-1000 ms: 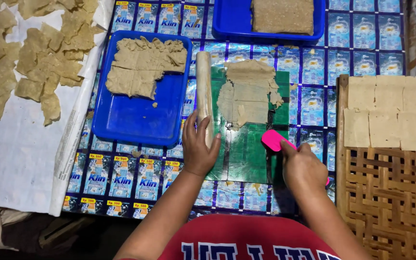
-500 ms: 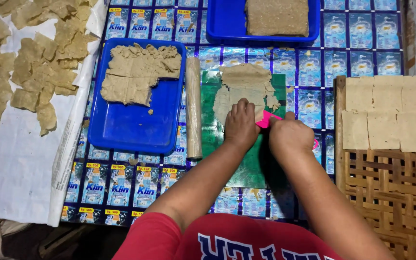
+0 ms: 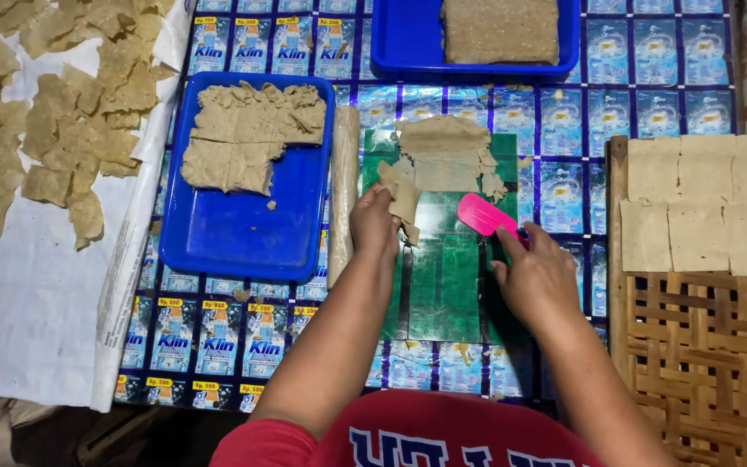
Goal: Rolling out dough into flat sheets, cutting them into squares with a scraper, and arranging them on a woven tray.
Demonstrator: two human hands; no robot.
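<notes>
My left hand (image 3: pixel 374 222) pinches a thin tan strip of dough (image 3: pixel 403 197) and lifts it off the green mat (image 3: pixel 443 268). The rest of the flattened dough sheet (image 3: pixel 443 154) lies at the far end of that mat, its edges ragged. A pink scraper (image 3: pixel 483 214) is gripped in my right hand (image 3: pixel 536 278), its blade pointing at the mat just right of the strip. A wooden rolling pin (image 3: pixel 343 190) lies along the mat's left edge, beside my left wrist.
A blue tray (image 3: pixel 235 233) to the left holds dough scraps. Another blue tray (image 3: pixel 391 52) at the back holds a dough slab. Cut squares lie on a woven bamboo rack (image 3: pixel 702 346) at right. Dried pieces cover white paper (image 3: pixel 19 303) at far left.
My left hand left the rolling pin, went to the dough, and now lifts a cut strip toward me. My right hand drew the pink scraper back from the dough.
</notes>
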